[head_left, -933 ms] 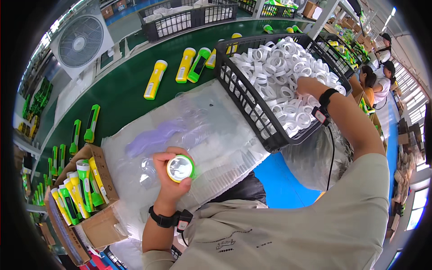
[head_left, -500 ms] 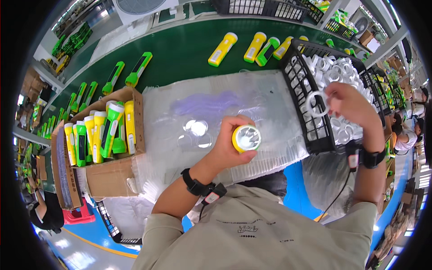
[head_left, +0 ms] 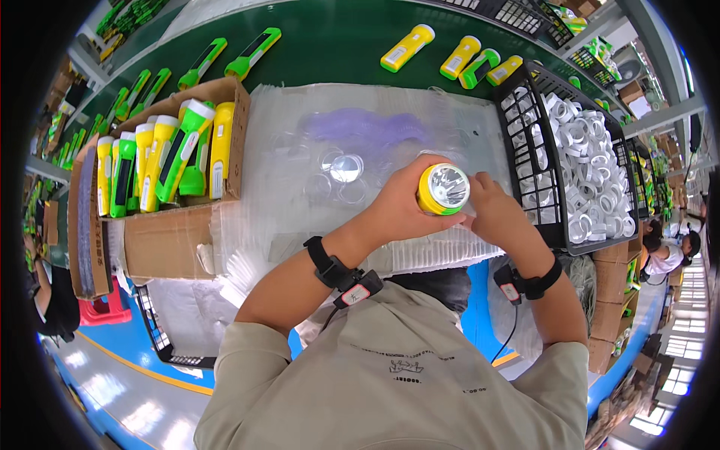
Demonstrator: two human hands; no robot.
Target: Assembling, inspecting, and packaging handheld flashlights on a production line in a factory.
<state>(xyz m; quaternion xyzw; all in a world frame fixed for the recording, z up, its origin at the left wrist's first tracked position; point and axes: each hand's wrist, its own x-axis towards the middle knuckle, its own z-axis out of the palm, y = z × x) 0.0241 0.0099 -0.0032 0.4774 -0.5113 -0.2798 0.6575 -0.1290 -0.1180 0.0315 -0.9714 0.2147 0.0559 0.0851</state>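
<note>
— When sorted by size, starting where?
— With the long green belt (head_left: 337,45), beyond the padded mat (head_left: 274,180); then the mat itself.
— And next?
— Right of the mat, the black mesh crate (head_left: 555,232); left of it, the cardboard box (head_left: 241,127), packed with upright flashlights (head_left: 157,161).
— Changed just now?
— Over the mat's right half: right hand (head_left: 495,214) brought in from the crate to meet the left hand (head_left: 401,196). Meaning, as judged, effort gathered at a single flashlight head, no longer split between crate and mat.
— Both hands how?
— Left: fingers and thumb wrapped round the yellow-and-green flashlight (head_left: 441,190), held over the mat with its lens end up. Right: fingers bunched close beside the lens rim; touching it or not, cannot tell.
— And materials?
— By the look of them: belt smooth and matte; mat wrapped in wrinkled, cloudy plastic, ribbed along the near edge; crate stiff and gridded; flashlight of glossy moulded plastic, round-headed, with a silvery faceted reflector.
— Smallest last?
— On the mat, thin clear discs (head_left: 346,169), near a wavy purple-tinted strip (head_left: 364,127). Right of the mat, heaped in the crate, white rings (head_left: 592,165), hollow and thin-walled. One such, pinched by the right fingers a moment ago, now out of sight; still held or not, cannot tell.
</note>
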